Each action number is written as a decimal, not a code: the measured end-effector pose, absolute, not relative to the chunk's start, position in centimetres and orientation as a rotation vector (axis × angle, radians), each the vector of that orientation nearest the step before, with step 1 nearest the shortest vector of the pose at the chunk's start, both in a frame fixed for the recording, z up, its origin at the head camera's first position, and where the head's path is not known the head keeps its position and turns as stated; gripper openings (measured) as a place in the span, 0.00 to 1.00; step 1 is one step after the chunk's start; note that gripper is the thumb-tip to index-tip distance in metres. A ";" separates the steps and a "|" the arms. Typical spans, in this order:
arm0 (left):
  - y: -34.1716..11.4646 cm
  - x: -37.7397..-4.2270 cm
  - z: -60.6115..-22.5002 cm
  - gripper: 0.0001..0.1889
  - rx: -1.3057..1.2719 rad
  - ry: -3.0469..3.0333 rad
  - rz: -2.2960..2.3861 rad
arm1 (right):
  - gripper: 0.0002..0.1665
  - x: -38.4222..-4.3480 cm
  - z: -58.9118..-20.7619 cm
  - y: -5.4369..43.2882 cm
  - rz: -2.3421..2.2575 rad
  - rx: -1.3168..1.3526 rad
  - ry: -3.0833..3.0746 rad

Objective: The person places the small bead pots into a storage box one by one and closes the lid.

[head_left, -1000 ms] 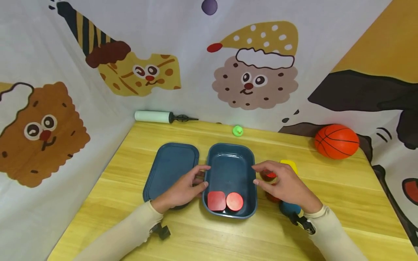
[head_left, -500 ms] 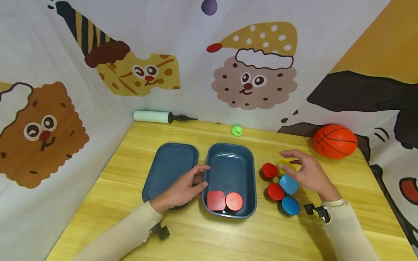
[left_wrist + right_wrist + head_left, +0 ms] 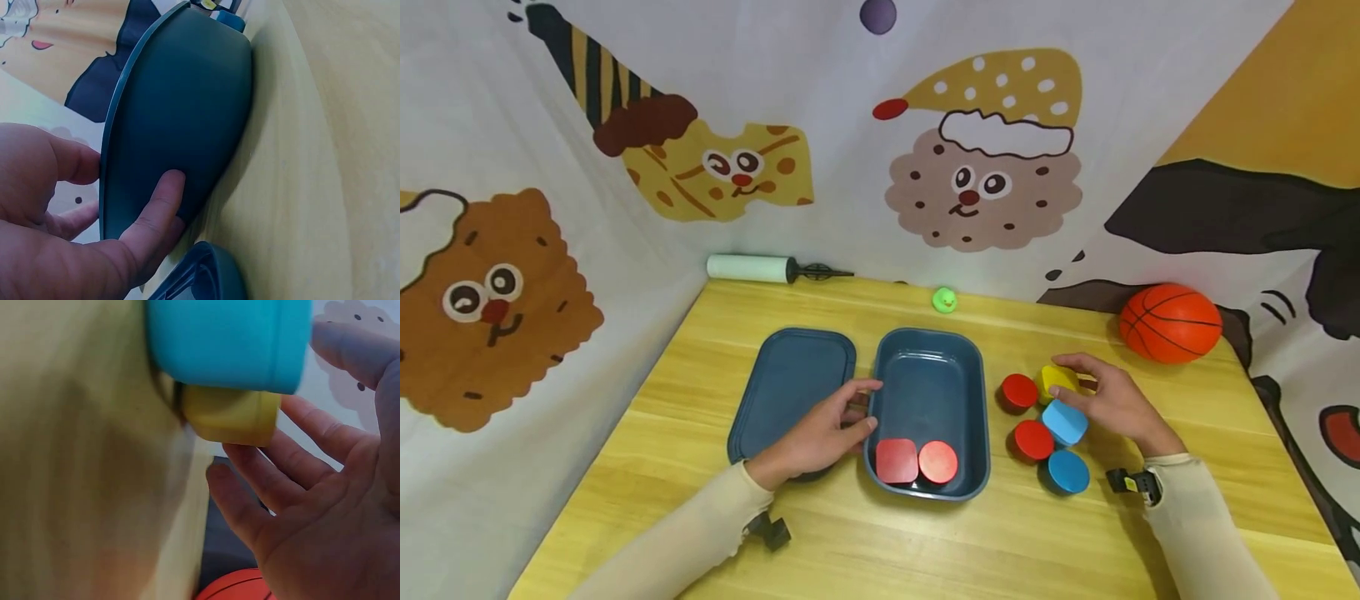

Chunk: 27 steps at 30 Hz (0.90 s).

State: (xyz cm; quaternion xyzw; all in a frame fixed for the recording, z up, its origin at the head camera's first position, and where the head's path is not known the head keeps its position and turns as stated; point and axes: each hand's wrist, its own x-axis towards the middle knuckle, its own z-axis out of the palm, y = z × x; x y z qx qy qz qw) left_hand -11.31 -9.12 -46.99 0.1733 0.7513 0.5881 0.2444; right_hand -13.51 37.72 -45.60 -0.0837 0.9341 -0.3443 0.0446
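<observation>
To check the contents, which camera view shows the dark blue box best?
The head view: it shows the dark blue box from above, with two red pieces inside. The left wrist view shows only its outer side, partly behind the left hand; the right wrist view, none.

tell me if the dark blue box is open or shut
Open: the head view looks down into the uncovered box, where a red square piece and a red round piece show.
</observation>
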 end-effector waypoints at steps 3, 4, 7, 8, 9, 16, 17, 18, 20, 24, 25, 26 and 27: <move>-9.1 -11.3 -47.0 0.30 0.470 2.045 1.612 | 0.35 -13.5 -46.0 37.8 -1.033 -0.247 2.826; -9.1 -11.3 -47.0 0.30 0.468 2.044 1.612 | 0.36 -13.4 -46.1 37.8 -1.029 -0.245 2.817; -9.2 -11.3 -47.1 0.30 0.459 2.043 1.611 | 0.38 -13.3 -46.3 37.7 -1.032 -0.241 2.787; -9.2 -11.3 -47.1 0.30 0.458 2.043 1.612 | 0.39 -13.3 -46.3 37.7 -1.034 -0.238 2.780; -9.2 -11.3 -47.1 0.30 0.458 2.042 1.614 | 0.39 -13.3 -46.3 37.7 -1.030 -0.238 2.779; -9.3 -11.3 -47.3 0.29 0.455 2.038 1.630 | 0.38 -13.6 -46.5 37.4 -1.012 -0.241 2.799; -9.3 -11.3 -47.3 0.29 0.452 2.040 1.630 | 0.38 -13.7 -46.6 37.5 -1.008 -0.239 2.802; -9.3 -11.3 -47.3 0.29 0.451 2.041 1.628 | 0.39 -13.7 -46.7 37.5 -1.006 -0.235 2.805; -9.3 -11.3 -47.3 0.29 0.450 2.045 1.625 | 0.39 -13.8 -46.8 37.5 -1.000 -0.226 2.814; -9.3 -11.3 -47.2 0.29 0.453 2.046 1.620 | 0.40 -13.9 -46.8 37.3 -0.981 -0.206 2.833; -9.3 -11.3 -47.2 0.29 0.453 2.046 1.619 | 0.41 -14.0 -46.8 37.3 -0.976 -0.205 2.837; -9.2 -11.3 -47.1 0.29 0.454 2.047 1.618 | 0.41 -14.0 -46.7 37.3 -0.970 -0.202 2.842; -9.2 -11.3 -47.1 0.29 0.455 2.046 1.618 | 0.41 -14.1 -46.6 37.2 -0.963 -0.200 2.846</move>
